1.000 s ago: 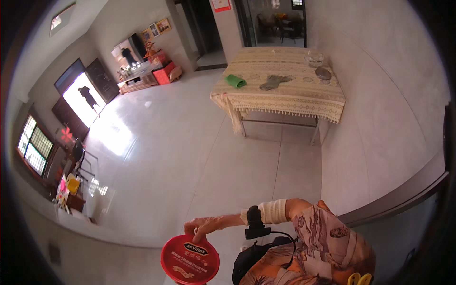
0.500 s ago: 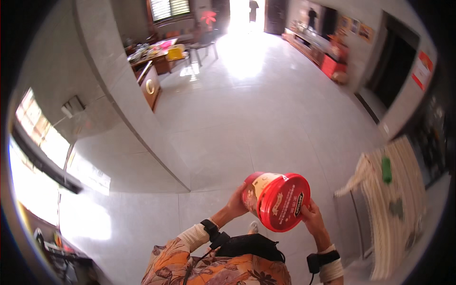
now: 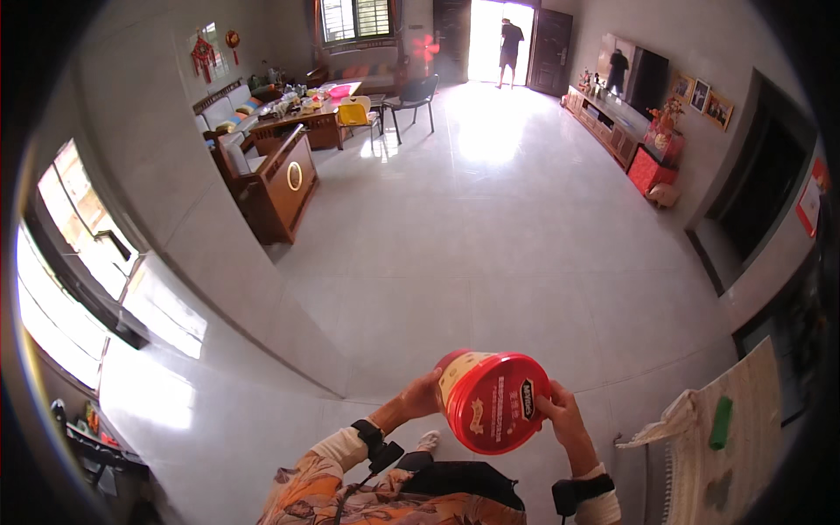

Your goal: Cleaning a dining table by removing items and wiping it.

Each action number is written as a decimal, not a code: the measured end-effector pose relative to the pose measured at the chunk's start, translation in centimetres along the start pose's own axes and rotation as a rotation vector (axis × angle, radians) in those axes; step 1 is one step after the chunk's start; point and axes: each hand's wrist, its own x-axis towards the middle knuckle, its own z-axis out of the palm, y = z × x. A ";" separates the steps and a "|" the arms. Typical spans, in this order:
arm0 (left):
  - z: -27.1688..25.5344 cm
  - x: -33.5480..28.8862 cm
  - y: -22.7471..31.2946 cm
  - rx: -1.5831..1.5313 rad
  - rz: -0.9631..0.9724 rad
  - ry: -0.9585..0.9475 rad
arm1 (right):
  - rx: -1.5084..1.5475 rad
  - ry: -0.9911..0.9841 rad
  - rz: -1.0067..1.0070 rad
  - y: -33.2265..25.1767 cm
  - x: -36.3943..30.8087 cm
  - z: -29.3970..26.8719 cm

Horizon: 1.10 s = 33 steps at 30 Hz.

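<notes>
A round red tub with a red lid and a cream-and-red printed side is held in front of my body. Its lid is tilted up toward me. My left hand grips the tub's side at the left, its fingertips partly hidden behind the tub. At the lid's right edge, my right hand has its thumb over the rim, with the other fingers mostly out of sight. Both wrists wear black bands with small boxes.
A cloth-draped stand carrying a green object is at the near right. Left of me stands a tiled wall. Farther off are a wooden sofa, a yellow chair, a TV cabinet and a person in the bright doorway.
The view has lifted, showing more of the room and the person in the doorway. The tub sits slightly lower and left in the picture, its lid turned more toward me. Both hands keep hold.
</notes>
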 end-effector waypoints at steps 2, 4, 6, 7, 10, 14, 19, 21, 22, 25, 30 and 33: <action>1.3 2.9 0.8 -0.032 -0.024 -0.011 | -0.038 0.036 0.002 -0.5 0.7 -1.7; 0.2 6.3 0.5 -0.059 -0.164 -0.049 | -0.093 0.123 0.011 -1.8 1.0 -2.8; -0.5 10.0 -0.5 -0.077 -0.279 -0.149 | -0.080 0.205 0.037 -2.6 0.1 -4.0; -0.6 11.3 -1.4 -0.108 -0.316 -0.166 | -0.062 0.281 0.057 -2.4 -0.3 -4.9; -0.3 15.7 -5.1 -0.212 -0.435 -0.240 | -0.067 0.486 -0.072 -0.3 -3.0 -8.6; 5.0 19.9 -9.9 -0.082 -0.336 -0.281 | -0.004 0.598 -0.256 0.6 -8.1 -13.1; 10.1 24.2 -18.5 -0.288 -0.469 -0.359 | 0.127 0.713 -0.272 4.8 -17.3 -21.9; 12.0 25.7 -22.6 -0.339 -0.678 -0.340 | 0.178 0.856 -0.187 4.1 -21.2 -23.0; 13.3 26.0 -25.0 -0.316 -0.618 -0.354 | 0.184 0.856 -0.179 3.8 -23.1 -23.2; 19.3 26.3 -29.7 -0.262 -0.695 -0.378 | 0.184 1.179 0.006 1.8 -28.7 -25.5; 17.2 29.3 -39.1 -0.402 -0.815 -0.354 | 0.102 1.162 -0.146 2.9 -35.2 -29.7; 17.8 29.2 -38.5 -0.360 -0.942 -0.204 | 0.266 1.155 -0.090 3.2 -34.9 -30.3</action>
